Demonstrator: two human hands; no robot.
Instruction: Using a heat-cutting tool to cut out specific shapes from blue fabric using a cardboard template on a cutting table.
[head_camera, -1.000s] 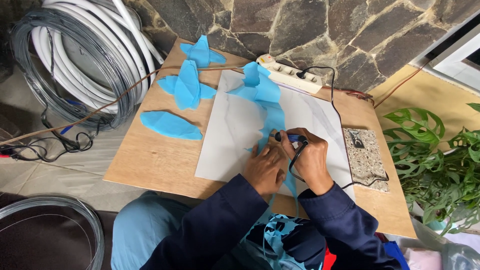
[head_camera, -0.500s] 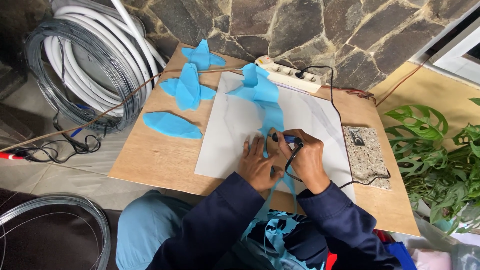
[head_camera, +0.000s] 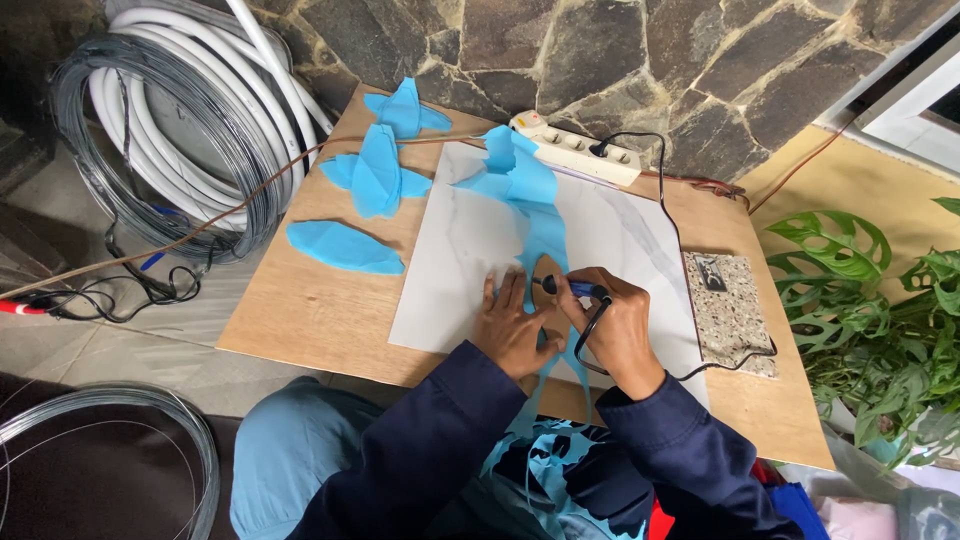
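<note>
My left hand (head_camera: 513, 325) lies flat with fingers spread on a strip of blue fabric (head_camera: 522, 178) and a leaf-shaped tan template (head_camera: 550, 276) on a white marble-look tile (head_camera: 455, 250). My right hand (head_camera: 612, 320) grips a corded pen-like heat tool (head_camera: 572, 288), its tip at the template's edge. The tool's black cord (head_camera: 655, 190) runs back to a white power strip (head_camera: 580, 150). The fabric trails off the board's near edge onto my lap.
Three cut blue leaf shapes (head_camera: 345, 247) lie on the wooden board (head_camera: 300, 310) at left. A speckled stone tile (head_camera: 725, 305) sits at right. Coils of white hose and wire (head_camera: 170, 130) stand left, a stone wall behind, a green plant (head_camera: 880, 300) right.
Both hands have shifted slightly along the fabric over the template, the left hand spreading flatter. The camera view has moved a little.
</note>
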